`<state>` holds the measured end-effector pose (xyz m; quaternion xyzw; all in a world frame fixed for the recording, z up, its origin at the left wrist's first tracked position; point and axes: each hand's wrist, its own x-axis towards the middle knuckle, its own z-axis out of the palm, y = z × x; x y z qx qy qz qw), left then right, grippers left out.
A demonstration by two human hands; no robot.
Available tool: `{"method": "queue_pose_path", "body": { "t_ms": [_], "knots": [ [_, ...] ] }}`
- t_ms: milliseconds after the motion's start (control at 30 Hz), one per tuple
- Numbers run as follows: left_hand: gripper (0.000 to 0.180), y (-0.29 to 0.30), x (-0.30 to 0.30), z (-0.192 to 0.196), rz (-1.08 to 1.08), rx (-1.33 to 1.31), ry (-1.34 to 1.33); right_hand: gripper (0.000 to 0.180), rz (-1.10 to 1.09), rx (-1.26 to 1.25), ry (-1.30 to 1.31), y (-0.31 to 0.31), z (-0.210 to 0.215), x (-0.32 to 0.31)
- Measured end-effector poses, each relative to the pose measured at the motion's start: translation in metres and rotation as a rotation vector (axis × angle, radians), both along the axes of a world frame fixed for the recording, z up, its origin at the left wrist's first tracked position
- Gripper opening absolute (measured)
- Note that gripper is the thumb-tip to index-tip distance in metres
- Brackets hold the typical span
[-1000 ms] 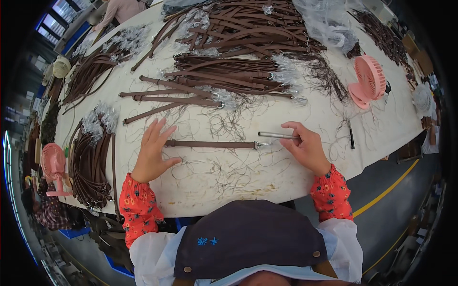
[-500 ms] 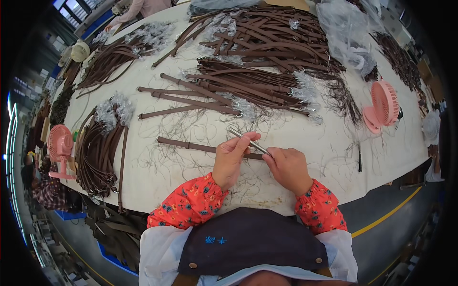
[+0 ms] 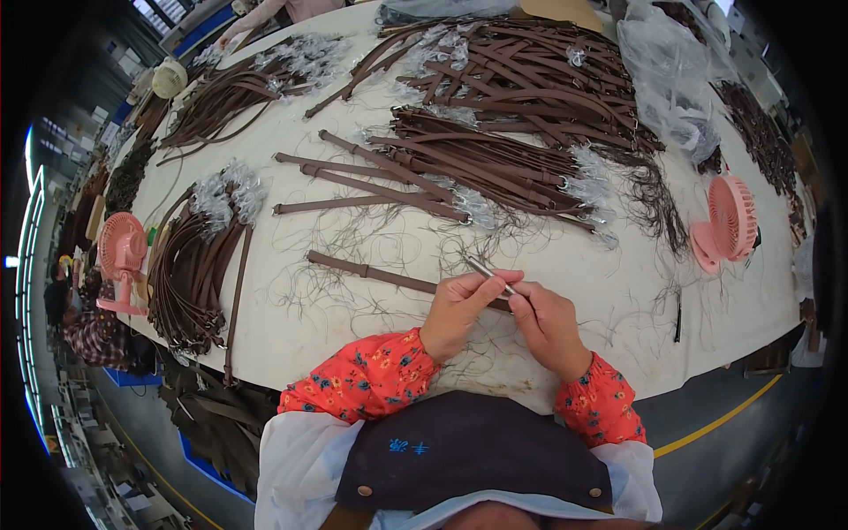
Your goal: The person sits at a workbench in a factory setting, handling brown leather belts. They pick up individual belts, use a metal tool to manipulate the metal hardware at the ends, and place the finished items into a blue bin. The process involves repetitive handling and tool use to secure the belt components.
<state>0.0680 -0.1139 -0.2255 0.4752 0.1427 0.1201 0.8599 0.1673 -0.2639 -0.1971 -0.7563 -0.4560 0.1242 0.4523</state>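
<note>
Above the near part of the table, both my hands meet on a slim silver pen-shaped tool (image 3: 480, 266), its thin end slanting up and left. My left hand (image 3: 457, 311) is closed, thumb and fingertips pinching the tool's shaft. Just beside it, my right hand (image 3: 551, 329) is closed around the tool's lower end, which its fingers hide. Beneath my hands lies a single brown strap (image 3: 389, 276) with a loop on it; its right part passes behind my fingers. Loose dark thread ends (image 3: 353, 305) are scattered about the strap.
Brown straps with plastic-wrapped ends (image 3: 490, 163) lie beyond my hands, and a larger strap pile (image 3: 548, 75) sits farther back. Another bundle (image 3: 184, 274) hangs near the left edge. Pink fans stand left (image 3: 122, 252) and right (image 3: 731, 216). Clear plastic (image 3: 667, 75) lies back right.
My hands have drawn together on the tool. The left hand has come lower along its shaft, fingers now pressed against it next to my right hand. The whole view has shifted slightly.
</note>
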Motion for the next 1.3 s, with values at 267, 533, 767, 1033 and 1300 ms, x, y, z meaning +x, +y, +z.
{"method": "queue_pose_path", "body": {
  "t_ms": [267,533,767,1033,1300],
  "knots": [
    [0.028,0.031,0.004,0.031,-0.017,-0.228,-0.128,0.051,0.204,0.244,-0.294,-0.004,0.005,-0.005],
    [0.025,0.001,0.006,0.004,-0.325,-0.098,-0.043,0.051,0.440,0.161,0.187,-0.012,0.006,0.016],
    [0.034,0.030,-0.007,0.006,-0.174,1.058,-0.061,0.048,0.041,0.408,0.567,-0.022,-0.013,0.036],
    [0.035,0.034,-0.005,-0.003,-0.228,1.064,0.026,0.027,0.125,0.366,0.882,-0.018,-0.018,0.033],
    [0.018,0.018,0.005,-0.004,-0.087,1.254,-0.033,0.031,0.010,0.368,0.908,-0.018,-0.018,0.033]
  ]
}}
